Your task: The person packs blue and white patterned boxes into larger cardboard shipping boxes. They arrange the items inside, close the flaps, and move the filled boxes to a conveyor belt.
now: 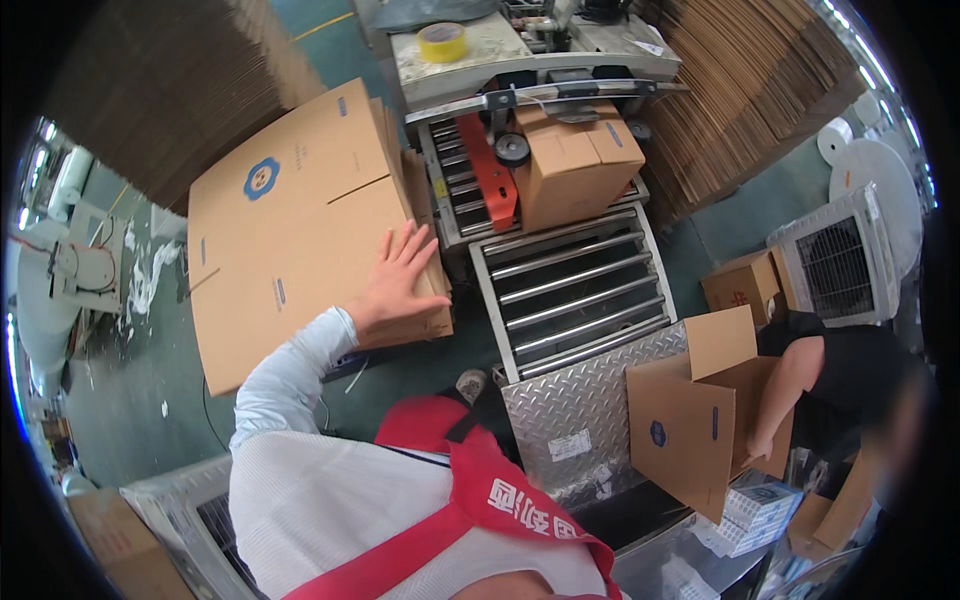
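My left hand (pixel 392 285) is open with its fingers spread, at the right edge of a stack of flat folded cardboard cartons (pixel 300 250). It seems to touch the top carton, which has a round blue print and small blue marks. My light blue sleeve covers the forearm. My right hand does not show. Ahead, a closed cardboard box (pixel 570 175) stands in a carton sealing machine (pixel 550 70), beside its red guide plate (pixel 485 170).
A roller conveyor (pixel 585 290) runs from the machine to a metal tread plate (pixel 560 420). At right, a co-worker's hand (pixel 760 450) reaches into an open carton (pixel 680 435). Yellow tape (pixel 442 50) lies on the machine. Cardboard stacks (pixel 750 110) flank it.
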{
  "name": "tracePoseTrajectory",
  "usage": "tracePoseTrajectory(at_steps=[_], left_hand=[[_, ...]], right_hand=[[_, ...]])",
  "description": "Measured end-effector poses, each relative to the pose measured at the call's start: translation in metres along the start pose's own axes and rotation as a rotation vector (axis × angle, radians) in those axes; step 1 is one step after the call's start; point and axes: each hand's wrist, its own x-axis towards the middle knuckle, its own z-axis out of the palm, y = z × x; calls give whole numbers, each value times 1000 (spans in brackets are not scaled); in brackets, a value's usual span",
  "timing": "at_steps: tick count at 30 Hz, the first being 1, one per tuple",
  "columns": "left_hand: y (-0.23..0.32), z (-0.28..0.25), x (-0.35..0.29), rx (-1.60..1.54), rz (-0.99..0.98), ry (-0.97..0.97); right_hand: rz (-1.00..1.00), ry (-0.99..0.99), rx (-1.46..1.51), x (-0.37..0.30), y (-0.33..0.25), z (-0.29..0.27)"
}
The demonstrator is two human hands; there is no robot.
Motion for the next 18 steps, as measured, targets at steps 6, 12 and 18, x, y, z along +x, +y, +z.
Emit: tracePoseTrajectory(at_steps=[6,12,18], left_hand=[[24,2,-80,233,-34,-164],[37,-101,-107,195,-369,386],[305,-303,-92,610,433,1025]], right_hand=[[372,-35,-69,-151,96,-53],[240,205,38,-146,122,-71],[-234,409,461,-126,-32,-148]])
